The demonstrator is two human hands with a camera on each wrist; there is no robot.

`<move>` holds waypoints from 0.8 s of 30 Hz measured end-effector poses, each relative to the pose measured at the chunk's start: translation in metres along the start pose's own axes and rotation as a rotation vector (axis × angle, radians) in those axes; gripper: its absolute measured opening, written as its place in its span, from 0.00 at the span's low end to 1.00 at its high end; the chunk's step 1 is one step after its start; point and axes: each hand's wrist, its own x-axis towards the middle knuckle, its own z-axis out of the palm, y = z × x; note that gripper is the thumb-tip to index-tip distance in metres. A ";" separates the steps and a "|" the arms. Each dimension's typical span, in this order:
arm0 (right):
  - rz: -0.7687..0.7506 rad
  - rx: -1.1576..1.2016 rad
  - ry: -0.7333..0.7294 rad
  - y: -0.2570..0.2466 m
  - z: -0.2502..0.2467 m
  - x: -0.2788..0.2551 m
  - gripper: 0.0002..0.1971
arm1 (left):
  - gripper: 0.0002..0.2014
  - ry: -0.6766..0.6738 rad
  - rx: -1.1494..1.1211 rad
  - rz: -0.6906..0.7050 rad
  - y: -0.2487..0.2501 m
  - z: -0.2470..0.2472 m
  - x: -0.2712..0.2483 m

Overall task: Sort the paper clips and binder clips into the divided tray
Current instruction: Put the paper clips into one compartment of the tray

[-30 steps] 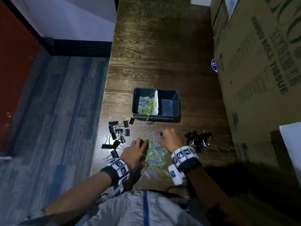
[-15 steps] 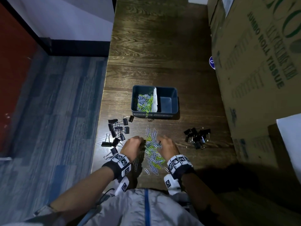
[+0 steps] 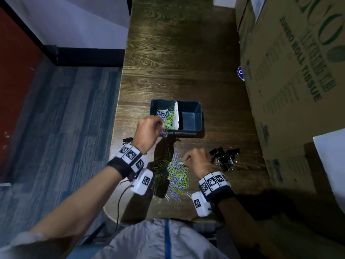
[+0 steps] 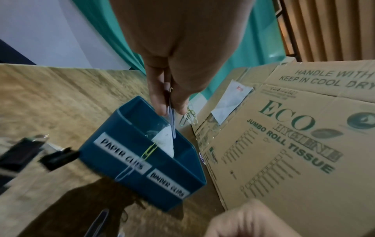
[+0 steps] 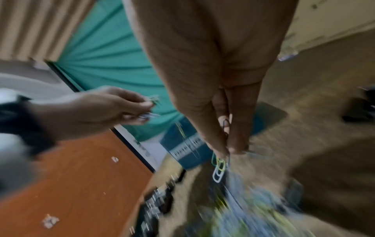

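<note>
Thin wire paper clips (image 3: 176, 174), pale blue, white and yellow-green, lie heaped between the hands on the dark wooden bench (image 3: 179, 58). The left hand (image 3: 147, 132) pinches several above the dark blue plastic divided tray (image 3: 194, 131); the right hand (image 3: 197, 161) pinches a few at the heap.

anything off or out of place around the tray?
Yes. Linked paper clips hang over the front wall of the tray, draped across the PAPER CLIPS label outside the compartment. The white divider leans rather than standing straight.
</note>
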 end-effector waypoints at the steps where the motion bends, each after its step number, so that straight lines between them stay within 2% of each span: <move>1: -0.021 0.007 0.019 -0.006 -0.008 -0.001 0.06 | 0.03 0.023 0.007 0.004 0.002 0.000 0.012; 3: -0.095 0.039 0.083 -0.019 -0.025 -0.001 0.07 | 0.04 0.045 0.039 -0.026 0.001 0.005 0.031; 7: -0.228 0.121 0.200 -0.051 -0.056 0.011 0.07 | 0.09 -0.045 0.081 -0.150 -0.013 0.021 0.045; 13: -0.241 0.163 0.280 -0.094 -0.071 0.063 0.04 | 0.06 0.137 0.193 -0.200 -0.038 0.013 0.020; 15: -0.222 0.145 0.260 -0.102 -0.068 0.076 0.04 | 0.06 0.136 0.187 -0.195 -0.043 0.011 0.005; 18: -0.205 0.132 0.177 -0.103 -0.061 0.085 0.04 | 0.06 0.084 0.188 -0.197 -0.048 0.013 -0.018; 20: -0.204 0.158 0.205 -0.098 -0.060 0.084 0.06 | 0.05 0.037 0.198 -0.224 -0.052 0.018 -0.034; 24: -0.216 0.181 0.304 -0.077 -0.055 0.071 0.09 | 0.05 -0.224 0.250 -0.242 -0.055 0.033 -0.066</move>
